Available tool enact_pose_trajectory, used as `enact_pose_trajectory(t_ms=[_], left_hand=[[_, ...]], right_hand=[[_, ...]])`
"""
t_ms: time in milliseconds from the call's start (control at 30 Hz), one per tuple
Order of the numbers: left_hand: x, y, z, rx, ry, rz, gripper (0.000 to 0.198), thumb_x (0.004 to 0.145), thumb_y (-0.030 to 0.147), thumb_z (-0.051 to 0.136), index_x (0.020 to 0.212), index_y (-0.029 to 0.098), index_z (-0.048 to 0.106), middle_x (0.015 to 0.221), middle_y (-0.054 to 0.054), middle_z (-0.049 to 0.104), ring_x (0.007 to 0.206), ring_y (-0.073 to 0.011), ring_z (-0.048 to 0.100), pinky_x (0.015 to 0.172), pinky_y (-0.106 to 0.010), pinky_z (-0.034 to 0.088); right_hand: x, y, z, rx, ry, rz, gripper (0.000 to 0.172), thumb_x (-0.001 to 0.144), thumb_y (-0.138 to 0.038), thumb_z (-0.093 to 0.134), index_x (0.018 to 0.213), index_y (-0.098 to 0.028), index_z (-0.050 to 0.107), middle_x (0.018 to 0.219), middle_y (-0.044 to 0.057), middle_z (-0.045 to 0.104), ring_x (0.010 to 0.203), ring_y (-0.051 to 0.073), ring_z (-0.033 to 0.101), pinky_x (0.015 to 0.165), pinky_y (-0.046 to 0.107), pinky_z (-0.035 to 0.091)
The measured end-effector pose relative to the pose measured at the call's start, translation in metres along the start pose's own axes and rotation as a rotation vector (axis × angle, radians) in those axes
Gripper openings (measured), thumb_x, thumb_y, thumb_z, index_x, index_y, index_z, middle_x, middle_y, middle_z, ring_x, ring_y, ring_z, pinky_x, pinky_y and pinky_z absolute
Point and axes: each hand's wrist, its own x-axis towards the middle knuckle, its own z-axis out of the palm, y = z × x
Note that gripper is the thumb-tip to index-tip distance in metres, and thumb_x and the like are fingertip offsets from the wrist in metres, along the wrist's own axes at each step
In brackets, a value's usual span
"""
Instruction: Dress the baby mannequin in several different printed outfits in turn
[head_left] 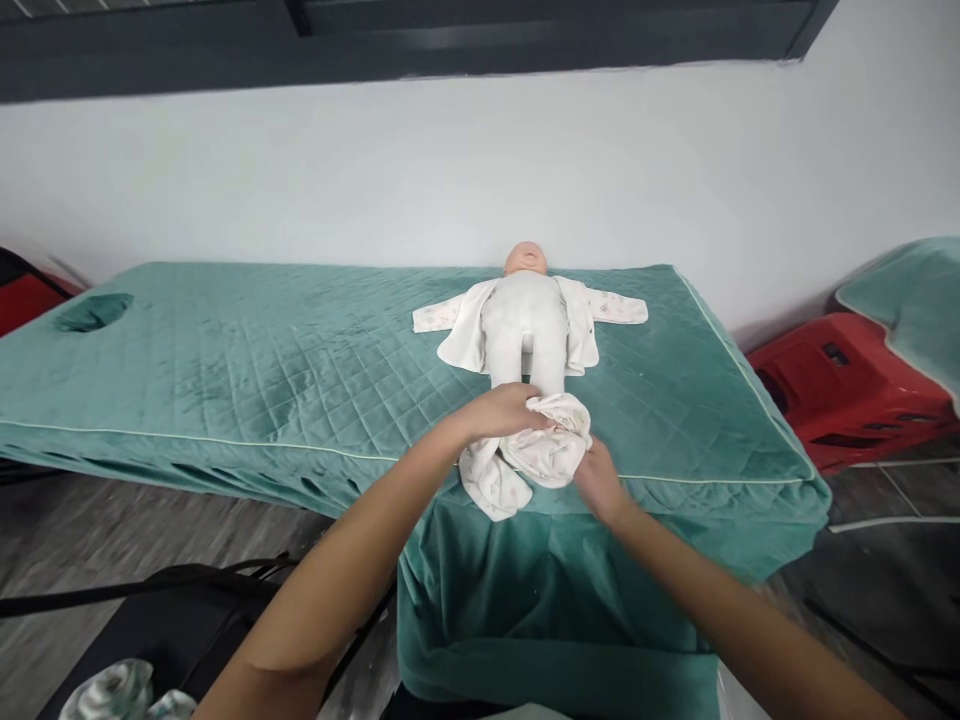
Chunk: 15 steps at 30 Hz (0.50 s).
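A baby doll [523,310] lies on its back on a green quilted massage bed [300,350], head toward the wall and legs toward me. Its body and legs are white. A white baby top [469,325] with patterned sleeves is spread open beneath it, sleeves out to both sides. White patterned baby pants [547,455] are bunched around the lower end of the doll's legs, near the bed's front edge. My left hand [510,410] grips the pants' fabric from the left, beside the legs. On the right, my right hand [598,478] holds their edge. The doll's feet are hidden.
A face hole [94,312] opens at the bed's left end. Right of the bed stands a red plastic chair [847,385] with green cloth over it. At lower left, rolled patterned cloth [112,690] lies on a black surface. A white wall runs behind the bed.
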Motion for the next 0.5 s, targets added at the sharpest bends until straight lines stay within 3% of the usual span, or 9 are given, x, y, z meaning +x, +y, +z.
enact_pose_trajectory(t_ms=[233, 367, 500], left_hand=[[-0.008, -0.003, -0.008, -0.353, -0.133, -0.035, 0.053, 0.074, 0.054, 0.075, 0.114, 0.02, 0.071, 0.116, -0.005, 0.074, 0.109, -0.0263, 0.067, 0.08, -0.028, 0.049], [-0.015, 0.004, -0.019, -0.221, -0.165, 0.001, 0.052, 0.075, 0.059, 0.072, 0.111, 0.022, 0.073, 0.112, -0.005, 0.075, 0.102, -0.0252, 0.068, 0.075, -0.026, 0.048], [-0.021, 0.008, -0.031, -0.083, -0.241, 0.059, 0.051, 0.076, 0.058, 0.073, 0.114, 0.023, 0.071, 0.111, -0.003, 0.074, 0.097, -0.0228, 0.067, 0.074, -0.024, 0.047]], right_hand=[[0.004, -0.003, 0.002, 0.008, 0.125, -0.064, 0.033, 0.079, -0.039, 0.069, 0.107, -0.022, 0.073, 0.115, 0.007, 0.075, 0.107, 0.029, 0.066, 0.099, 0.044, 0.05], [-0.002, -0.001, 0.001, 0.054, 0.143, -0.035, 0.032, 0.082, -0.04, 0.07, 0.109, -0.024, 0.071, 0.114, 0.005, 0.074, 0.108, 0.028, 0.065, 0.097, 0.042, 0.05], [-0.008, 0.0, 0.002, 0.055, 0.219, -0.024, 0.028, 0.083, -0.046, 0.07, 0.1, -0.023, 0.065, 0.097, 0.002, 0.072, 0.092, 0.024, 0.064, 0.083, 0.037, 0.051]])
